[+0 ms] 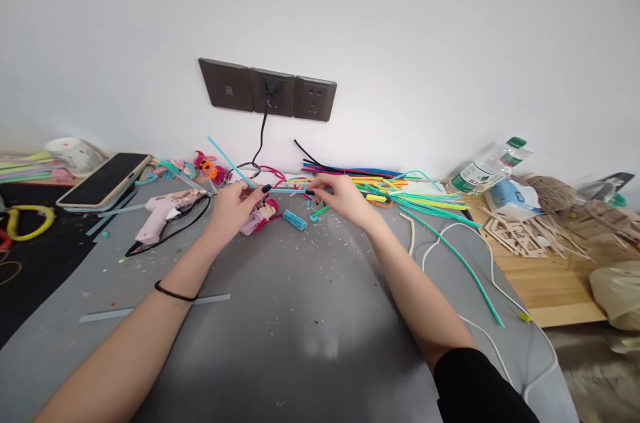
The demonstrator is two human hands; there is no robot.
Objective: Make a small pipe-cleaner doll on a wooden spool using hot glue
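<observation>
Fingers of the left hand pinch one end of a blue pipe cleaner; fingers of the right hand pinch the other end, so it runs level and straight between them, just above the table.

- Progress, as judged: the blue stem is unbent, shaping not begun. One small pink-and-red figure, apparently finished, lies just under the left fingers. Short blue offcuts lie below the right fingers; fine fuzzy clippings dot the grey mat.
- Stock: a fan of pipe cleaners, thin, fuzzy, many colours, beyond the right fingers; long green and white stems trail off to the right.
- Glue gun: pink plastic, black cord, left of the left fingers.
- Phone: flat, dark, glossy, further left.
- Bottle: clear plastic, green cap, far right, lying tilted.
</observation>
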